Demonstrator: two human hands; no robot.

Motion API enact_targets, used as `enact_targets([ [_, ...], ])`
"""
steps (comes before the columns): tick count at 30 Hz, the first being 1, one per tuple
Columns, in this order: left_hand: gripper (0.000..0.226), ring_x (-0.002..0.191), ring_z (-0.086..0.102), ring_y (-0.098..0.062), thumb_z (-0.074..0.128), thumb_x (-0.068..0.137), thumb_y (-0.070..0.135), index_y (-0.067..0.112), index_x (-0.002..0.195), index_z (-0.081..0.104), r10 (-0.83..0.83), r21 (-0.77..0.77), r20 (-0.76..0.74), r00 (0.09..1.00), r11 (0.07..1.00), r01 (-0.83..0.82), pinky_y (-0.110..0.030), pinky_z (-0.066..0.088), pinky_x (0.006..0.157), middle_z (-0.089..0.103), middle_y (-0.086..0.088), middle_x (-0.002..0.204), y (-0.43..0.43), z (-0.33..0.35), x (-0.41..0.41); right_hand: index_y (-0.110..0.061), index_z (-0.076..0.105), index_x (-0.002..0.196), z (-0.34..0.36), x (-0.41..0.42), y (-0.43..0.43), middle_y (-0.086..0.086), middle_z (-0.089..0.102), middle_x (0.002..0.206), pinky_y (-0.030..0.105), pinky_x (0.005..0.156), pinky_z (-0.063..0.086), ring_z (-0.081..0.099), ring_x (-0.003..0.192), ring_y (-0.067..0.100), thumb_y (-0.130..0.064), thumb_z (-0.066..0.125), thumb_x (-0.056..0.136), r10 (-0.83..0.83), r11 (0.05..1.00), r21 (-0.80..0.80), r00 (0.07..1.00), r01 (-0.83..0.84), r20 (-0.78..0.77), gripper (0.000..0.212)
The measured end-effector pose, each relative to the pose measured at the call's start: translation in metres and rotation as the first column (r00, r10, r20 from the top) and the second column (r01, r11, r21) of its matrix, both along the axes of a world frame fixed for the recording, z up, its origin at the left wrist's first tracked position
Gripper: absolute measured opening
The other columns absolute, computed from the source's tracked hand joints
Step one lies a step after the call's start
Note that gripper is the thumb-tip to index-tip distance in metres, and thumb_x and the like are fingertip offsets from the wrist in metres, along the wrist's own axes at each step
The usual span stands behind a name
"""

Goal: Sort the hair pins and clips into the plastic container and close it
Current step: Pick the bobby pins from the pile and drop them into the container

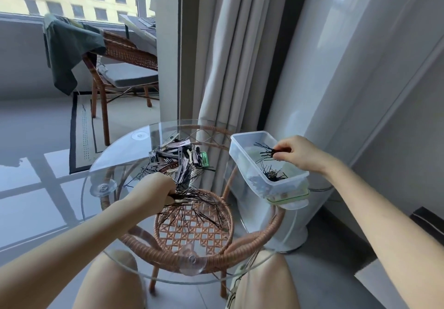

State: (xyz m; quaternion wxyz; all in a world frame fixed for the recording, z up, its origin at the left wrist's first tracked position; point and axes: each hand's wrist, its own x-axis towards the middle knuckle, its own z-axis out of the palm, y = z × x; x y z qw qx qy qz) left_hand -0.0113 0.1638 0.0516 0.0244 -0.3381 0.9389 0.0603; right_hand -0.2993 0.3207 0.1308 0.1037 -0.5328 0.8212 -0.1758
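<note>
- While right hand (300,153) pinches black pins (265,151) over the plastic container (242,162), drop straight down.
- Left hand (156,188) closed on scattered pins (199,210); container at two o'clock across the surface (115,154).

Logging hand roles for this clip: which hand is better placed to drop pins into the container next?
Right. The right hand already pinches black pins above the open plastic container; the left hand is at the pile.

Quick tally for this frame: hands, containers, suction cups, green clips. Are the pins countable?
Hands: 2 (left hand, right hand)
Plastic container: 1
Suction cups in view: 3
Green clip: 1
Total: 7
Black hair pins: too many and too tangled to count.
</note>
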Motion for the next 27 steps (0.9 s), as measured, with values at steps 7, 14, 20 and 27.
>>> enact_targets([
  [7,0.019,0.065,0.062,-0.018,0.064,0.084,0.025,0.007,0.083,0.071,0.049,0.087,-0.079,0.996,0.995,-0.042,-0.028,0.054,0.067,0.073,-0.007,0.081,-0.002,0.012,-0.004,-0.018,0.071,0.093,-0.031,-0.013,-0.005,-0.005,0.066,0.083,0.029,0.081,0.047,0.061,0.082,0.013,-0.013,0.067,0.081,0.012,0.984,0.177,1.000,-0.013,0.008,0.015],
  [14,0.021,0.056,0.052,-0.017,0.066,0.082,0.027,0.007,0.076,0.072,0.023,0.100,-0.085,0.996,0.995,-0.015,-0.026,0.048,0.059,0.067,-0.006,0.066,0.001,0.036,-0.012,-0.019,0.067,0.111,-0.033,-0.009,0.000,0.000,0.070,0.107,0.022,0.084,0.044,0.060,0.089,0.010,-0.010,0.059,0.084,-0.024,0.990,0.140,0.999,0.029,-0.032,0.029],
  [20,0.021,0.053,0.045,-0.019,0.065,0.082,0.027,0.009,0.073,0.070,-0.003,0.082,-0.102,0.995,0.997,0.012,-0.022,0.043,0.052,0.060,-0.007,0.063,0.008,0.074,-0.033,-0.024,0.069,0.104,-0.025,-0.010,0.014,-0.002,0.072,0.105,0.030,0.086,0.048,0.062,0.091,0.013,-0.015,0.057,0.086,-0.026,0.998,0.057,0.994,0.033,-0.105,0.023],
  [27,0.016,0.030,0.046,0.007,0.067,0.080,0.027,0.014,0.084,0.076,-0.086,0.130,-0.274,0.958,0.984,0.125,-0.003,0.035,0.037,0.067,0.000,0.057,0.026,0.116,-0.097,-0.024,0.070,0.104,-0.009,-0.017,0.037,-0.006,0.071,0.107,0.025,0.084,0.044,0.063,0.101,0.014,-0.016,0.057,0.088,-0.066,0.997,-0.051,0.985,0.059,-0.159,0.022],
])
